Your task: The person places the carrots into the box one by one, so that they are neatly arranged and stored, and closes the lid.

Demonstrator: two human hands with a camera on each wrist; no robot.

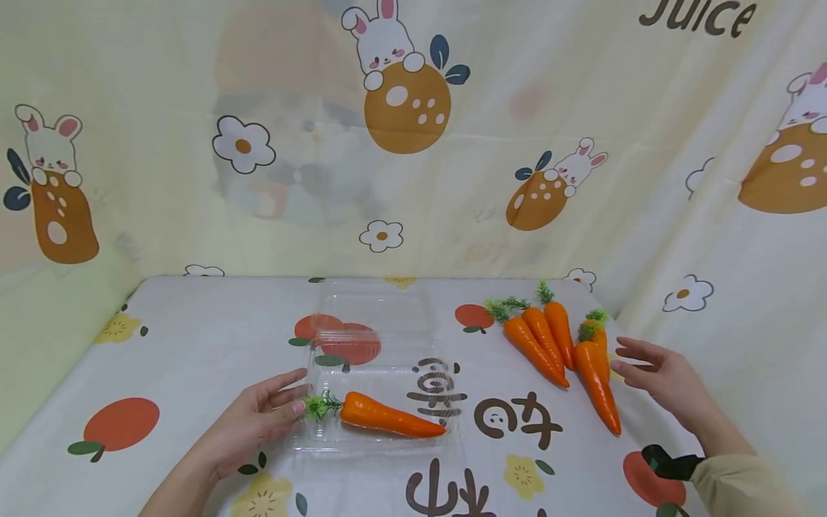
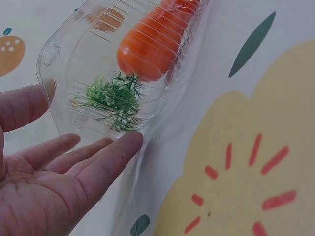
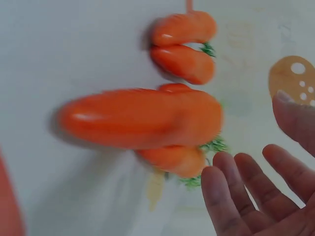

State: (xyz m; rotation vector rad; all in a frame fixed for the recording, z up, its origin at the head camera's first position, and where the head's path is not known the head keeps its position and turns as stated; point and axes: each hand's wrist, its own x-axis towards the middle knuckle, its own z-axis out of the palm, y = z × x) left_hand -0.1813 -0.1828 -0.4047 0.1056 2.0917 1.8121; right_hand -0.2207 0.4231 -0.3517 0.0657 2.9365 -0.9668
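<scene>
A clear plastic clamshell box (image 1: pixel 381 370) lies with its lid (image 1: pixel 375 305) folded back. One orange toy carrot (image 1: pixel 388 416) rests in its near half, green top to the left. My left hand (image 1: pixel 261 413) is at the box's left end, fingers extended; in the left wrist view the fingertips (image 2: pixel 130 140) reach the plastic edge beside the green top. At the right, several carrots lie in a loose pile, the nearest carrot (image 1: pixel 594 380) pointing toward me. Just right of this pile is my right hand (image 1: pixel 662 380), fingers spread and holding nothing.
More carrots (image 1: pixel 533 345) lie at the back right, tops pointing away. A white printed cloth (image 1: pixel 194 345) covers the table. Behind it hangs a curtain (image 1: pixel 304 237) with rabbit prints, and another stretch of curtain (image 1: pixel 769 323) borders the right side.
</scene>
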